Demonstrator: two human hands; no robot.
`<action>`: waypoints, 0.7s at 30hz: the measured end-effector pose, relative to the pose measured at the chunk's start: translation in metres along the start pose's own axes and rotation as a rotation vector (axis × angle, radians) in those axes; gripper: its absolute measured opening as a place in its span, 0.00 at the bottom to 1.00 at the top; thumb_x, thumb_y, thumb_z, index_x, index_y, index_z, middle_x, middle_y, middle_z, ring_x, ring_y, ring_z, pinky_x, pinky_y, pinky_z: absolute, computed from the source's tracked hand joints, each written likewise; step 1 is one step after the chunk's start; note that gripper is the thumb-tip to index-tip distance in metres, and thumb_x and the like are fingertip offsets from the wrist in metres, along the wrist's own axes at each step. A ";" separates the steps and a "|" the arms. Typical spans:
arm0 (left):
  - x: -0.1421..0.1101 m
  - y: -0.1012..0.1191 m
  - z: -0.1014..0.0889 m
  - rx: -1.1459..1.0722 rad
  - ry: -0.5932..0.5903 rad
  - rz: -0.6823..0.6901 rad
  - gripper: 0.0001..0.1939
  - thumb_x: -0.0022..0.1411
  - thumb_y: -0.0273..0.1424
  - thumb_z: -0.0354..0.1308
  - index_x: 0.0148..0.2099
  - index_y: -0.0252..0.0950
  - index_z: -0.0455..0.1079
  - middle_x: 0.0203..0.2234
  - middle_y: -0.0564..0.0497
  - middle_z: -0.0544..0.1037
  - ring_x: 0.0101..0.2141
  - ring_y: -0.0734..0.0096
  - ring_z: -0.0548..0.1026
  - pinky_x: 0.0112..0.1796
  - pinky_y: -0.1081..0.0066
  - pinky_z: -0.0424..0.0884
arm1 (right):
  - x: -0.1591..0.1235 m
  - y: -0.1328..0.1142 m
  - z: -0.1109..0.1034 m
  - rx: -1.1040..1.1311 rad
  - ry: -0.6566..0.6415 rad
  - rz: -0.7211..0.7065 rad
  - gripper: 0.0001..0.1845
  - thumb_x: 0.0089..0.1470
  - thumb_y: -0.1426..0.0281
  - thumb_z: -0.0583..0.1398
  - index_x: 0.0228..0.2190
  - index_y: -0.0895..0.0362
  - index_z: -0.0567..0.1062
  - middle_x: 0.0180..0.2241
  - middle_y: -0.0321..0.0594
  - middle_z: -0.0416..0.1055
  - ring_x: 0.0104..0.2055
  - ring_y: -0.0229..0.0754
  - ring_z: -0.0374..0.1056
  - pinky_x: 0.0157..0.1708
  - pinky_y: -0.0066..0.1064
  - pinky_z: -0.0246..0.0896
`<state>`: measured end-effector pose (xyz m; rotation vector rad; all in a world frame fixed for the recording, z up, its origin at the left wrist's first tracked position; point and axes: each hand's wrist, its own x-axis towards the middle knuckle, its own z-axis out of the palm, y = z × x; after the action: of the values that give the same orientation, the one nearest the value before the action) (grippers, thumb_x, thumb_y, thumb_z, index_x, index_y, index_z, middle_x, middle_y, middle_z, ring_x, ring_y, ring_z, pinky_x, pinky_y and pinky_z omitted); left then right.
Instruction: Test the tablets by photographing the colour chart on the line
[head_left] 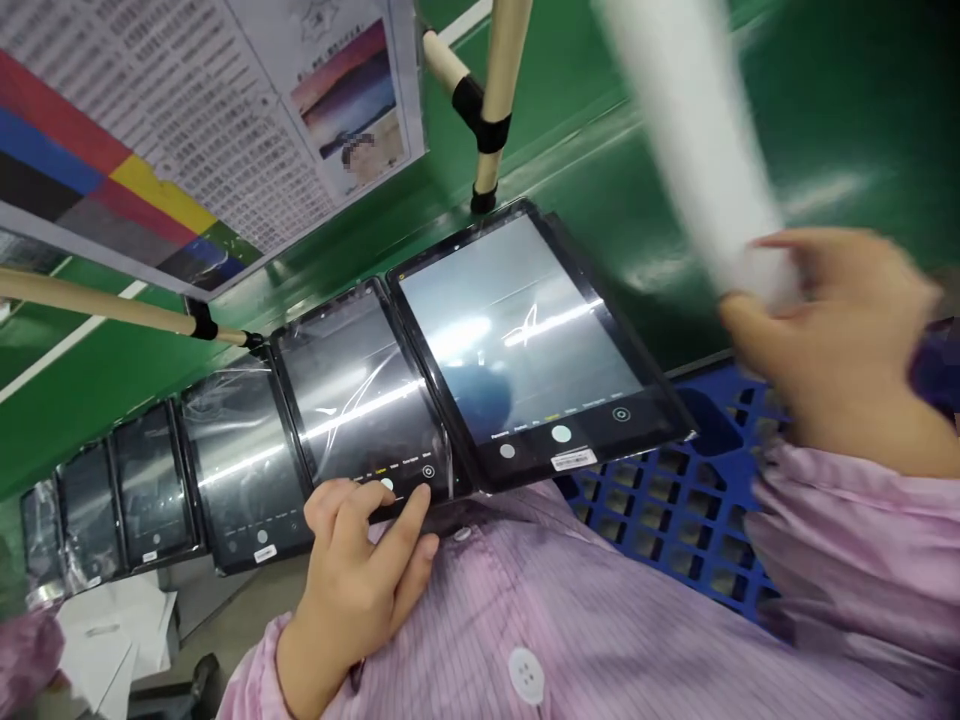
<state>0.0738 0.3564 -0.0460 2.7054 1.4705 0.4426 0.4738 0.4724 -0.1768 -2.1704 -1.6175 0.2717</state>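
Overhead light gleams across a glossy green tabletop (559, 160), with gray floor (236, 600) below.

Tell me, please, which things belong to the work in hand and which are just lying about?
In use:
- tablet at the left hand
- blurred white thing in the right hand
- other tablets, probably

Seemingly just about:
- printed sheet
- poles
- blue grid
- white papers

Garment: pink-lilac, finely striped, with a long sleeve (862, 540) at 4 o'clock, wrinkled, slightly glossy. White four-hole button (526, 675) at 6 o'clock. Hands bare, ungloved.
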 end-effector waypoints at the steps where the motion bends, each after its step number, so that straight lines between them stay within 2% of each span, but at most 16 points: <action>1: -0.001 0.000 0.002 0.015 -0.008 -0.009 0.14 0.66 0.28 0.56 0.52 0.35 0.75 0.41 0.43 0.66 0.43 0.59 0.64 0.48 0.54 0.61 | -0.002 -0.010 0.005 -0.013 -0.057 0.022 0.29 0.53 0.63 0.56 0.54 0.64 0.72 0.55 0.63 0.67 0.60 0.68 0.62 0.57 0.61 0.55; 3: -0.004 0.000 0.005 0.053 -0.038 -0.023 0.16 0.66 0.30 0.57 0.54 0.37 0.75 0.43 0.42 0.67 0.45 0.56 0.63 0.47 0.54 0.61 | -0.010 -0.028 0.007 0.012 -0.097 0.055 0.24 0.52 0.62 0.58 0.48 0.61 0.78 0.59 0.61 0.65 0.62 0.67 0.60 0.59 0.61 0.53; 4: -0.006 -0.001 0.005 0.073 -0.050 -0.023 0.17 0.66 0.31 0.57 0.56 0.38 0.74 0.44 0.41 0.66 0.46 0.55 0.62 0.48 0.53 0.60 | -0.016 -0.037 0.004 0.078 -0.063 0.066 0.23 0.52 0.62 0.59 0.47 0.61 0.78 0.61 0.60 0.63 0.63 0.65 0.59 0.60 0.60 0.53; 6: -0.011 -0.004 0.004 0.098 -0.054 -0.010 0.18 0.66 0.31 0.57 0.57 0.39 0.73 0.46 0.40 0.66 0.46 0.53 0.62 0.48 0.53 0.59 | -0.032 -0.054 -0.007 0.342 0.011 0.106 0.24 0.53 0.61 0.59 0.49 0.59 0.77 0.60 0.56 0.64 0.62 0.58 0.62 0.61 0.54 0.55; 7: -0.016 -0.006 0.002 0.103 -0.043 0.009 0.19 0.66 0.31 0.57 0.58 0.38 0.73 0.46 0.40 0.65 0.46 0.53 0.62 0.49 0.52 0.59 | -0.041 -0.061 -0.012 0.519 -0.029 0.118 0.26 0.54 0.60 0.59 0.52 0.57 0.75 0.59 0.53 0.67 0.60 0.55 0.64 0.61 0.51 0.57; 9: -0.027 -0.015 -0.002 0.117 -0.009 0.037 0.19 0.66 0.30 0.57 0.58 0.36 0.72 0.46 0.39 0.65 0.46 0.54 0.63 0.49 0.53 0.58 | -0.059 -0.074 -0.022 0.825 -0.231 0.126 0.32 0.53 0.57 0.61 0.58 0.53 0.70 0.60 0.45 0.67 0.61 0.52 0.65 0.63 0.47 0.57; 10: -0.034 -0.020 -0.004 0.125 0.007 0.045 0.20 0.65 0.29 0.58 0.59 0.36 0.71 0.46 0.39 0.65 0.46 0.54 0.64 0.48 0.54 0.58 | -0.065 -0.079 -0.025 0.910 -0.330 0.123 0.35 0.51 0.57 0.63 0.60 0.51 0.67 0.62 0.41 0.65 0.63 0.51 0.62 0.65 0.47 0.55; 12: -0.048 -0.030 -0.007 0.141 0.046 0.049 0.21 0.64 0.28 0.59 0.60 0.36 0.71 0.45 0.39 0.65 0.45 0.55 0.65 0.47 0.56 0.58 | -0.074 -0.085 -0.026 0.959 -0.414 0.114 0.40 0.48 0.59 0.65 0.62 0.49 0.65 0.65 0.36 0.59 0.68 0.51 0.56 0.69 0.46 0.49; 15: -0.071 -0.039 -0.008 0.149 0.092 0.027 0.22 0.64 0.29 0.59 0.60 0.38 0.70 0.44 0.40 0.66 0.44 0.57 0.66 0.46 0.57 0.59 | -0.075 -0.088 -0.023 0.946 -0.355 0.103 0.40 0.46 0.63 0.65 0.61 0.48 0.66 0.66 0.34 0.58 0.69 0.50 0.54 0.70 0.46 0.47; 19: -0.099 -0.041 -0.014 0.188 0.124 -0.089 0.19 0.64 0.30 0.59 0.57 0.40 0.74 0.44 0.42 0.68 0.44 0.58 0.67 0.48 0.56 0.59 | -0.076 -0.095 -0.022 0.896 -0.285 0.079 0.44 0.41 0.63 0.68 0.61 0.54 0.67 0.65 0.41 0.60 0.67 0.51 0.57 0.69 0.44 0.47; 21: -0.109 -0.043 -0.019 0.208 0.148 -0.171 0.16 0.65 0.30 0.58 0.54 0.38 0.76 0.44 0.41 0.68 0.45 0.56 0.68 0.48 0.55 0.59 | -0.079 -0.097 -0.020 0.853 -0.259 0.084 0.41 0.44 0.62 0.66 0.60 0.55 0.68 0.63 0.44 0.62 0.65 0.51 0.59 0.68 0.41 0.50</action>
<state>-0.0221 0.2875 -0.0602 2.7171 1.8671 0.5174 0.3732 0.4163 -0.1230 -1.5655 -1.1912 1.0812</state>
